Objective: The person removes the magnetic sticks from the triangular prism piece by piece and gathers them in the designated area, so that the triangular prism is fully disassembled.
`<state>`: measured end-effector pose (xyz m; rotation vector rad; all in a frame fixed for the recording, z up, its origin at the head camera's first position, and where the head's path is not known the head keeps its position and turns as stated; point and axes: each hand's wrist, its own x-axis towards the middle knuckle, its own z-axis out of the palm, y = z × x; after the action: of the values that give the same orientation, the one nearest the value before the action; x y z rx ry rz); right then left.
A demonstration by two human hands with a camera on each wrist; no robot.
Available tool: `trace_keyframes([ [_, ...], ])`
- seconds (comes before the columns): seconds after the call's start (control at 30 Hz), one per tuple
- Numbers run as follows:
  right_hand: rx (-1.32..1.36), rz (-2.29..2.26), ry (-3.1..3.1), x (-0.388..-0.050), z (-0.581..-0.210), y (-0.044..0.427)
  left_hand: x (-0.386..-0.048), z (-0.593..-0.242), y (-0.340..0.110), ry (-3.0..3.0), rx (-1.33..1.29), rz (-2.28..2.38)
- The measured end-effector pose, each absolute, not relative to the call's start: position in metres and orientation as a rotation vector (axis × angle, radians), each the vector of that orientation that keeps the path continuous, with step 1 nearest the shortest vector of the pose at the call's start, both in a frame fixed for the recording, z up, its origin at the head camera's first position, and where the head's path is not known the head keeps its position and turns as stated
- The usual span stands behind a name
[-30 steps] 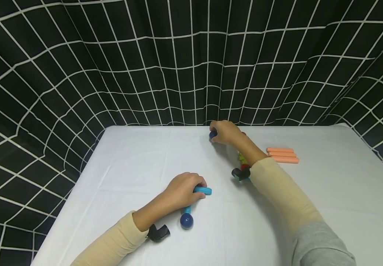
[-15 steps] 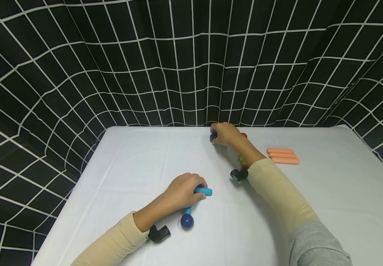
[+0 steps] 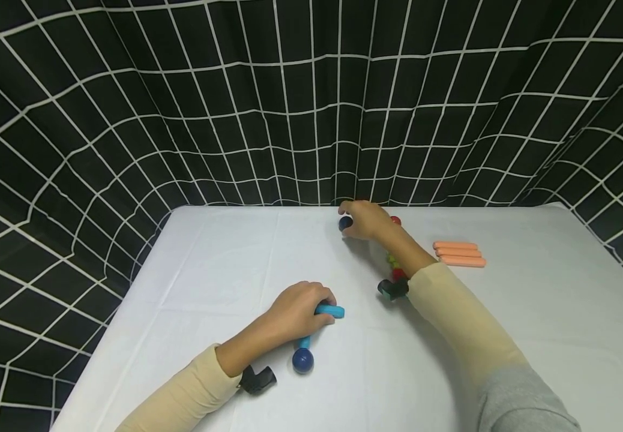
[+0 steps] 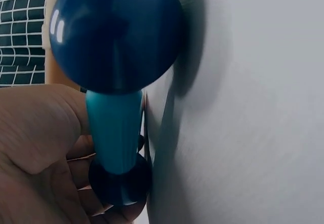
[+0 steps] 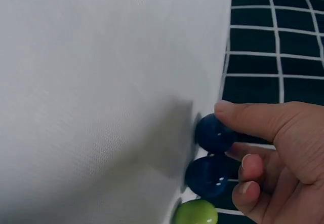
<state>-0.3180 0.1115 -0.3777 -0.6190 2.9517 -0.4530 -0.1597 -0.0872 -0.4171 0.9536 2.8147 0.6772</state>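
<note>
My left hand (image 3: 300, 309) curls round a construction of light-blue sticks and dark blue balls on the white table. One light-blue stick (image 3: 330, 311) points right from the fingers. Another light-blue stick (image 4: 115, 133) joins a near blue ball (image 4: 116, 34) to a second blue ball (image 4: 121, 181) beside the fingers. At the table's far edge my right hand (image 3: 362, 219) has thumb and fingers around a dark blue ball (image 5: 215, 133). Next to it lie another blue ball (image 5: 206, 177) and a green ball (image 5: 196, 213). My right forearm partly covers green and red balls.
Several orange sticks (image 3: 458, 253) lie side by side right of my right forearm. A red ball (image 3: 395, 220) shows behind that wrist. Black wrist cameras sit under both wrists. A black curtain (image 3: 311, 108) with white grid lines stands behind the white table (image 3: 225, 258).
My right hand has shifted slightly toward me, and its index finger stands a little farther from the ball. The left hand and its sticks stay in place.
</note>
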Motion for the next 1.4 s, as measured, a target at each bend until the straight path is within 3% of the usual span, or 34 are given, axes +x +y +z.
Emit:
trace_keyframes([
  [0.13, -0.698, -0.549, 2.976, -0.300, -0.375, 0.110, -0.163, -0.414, -0.093, 2.776, 0.978, 0.696],
  [0.4, -0.960, -0.638, 2.744, -0.229, -0.372, 0.106, -0.172, -0.387, -0.117, 2.768, 0.802, 0.651],
  [0.6, -1.100, -0.584, 2.593, -0.188, -0.385, 0.098, -0.174, -0.380, -0.123, 2.690, 0.840, 0.716],
  [0.93, -1.235, -0.576, 2.679, -0.175, -0.402, 0.087, -0.169, -0.380, -0.118, 2.728, 0.896, 0.699],
  [1.4, -1.145, -0.795, 2.648, -0.158, -0.380, 0.109, -0.168, -0.380, -0.116, 2.785, 0.862, 0.618],
])
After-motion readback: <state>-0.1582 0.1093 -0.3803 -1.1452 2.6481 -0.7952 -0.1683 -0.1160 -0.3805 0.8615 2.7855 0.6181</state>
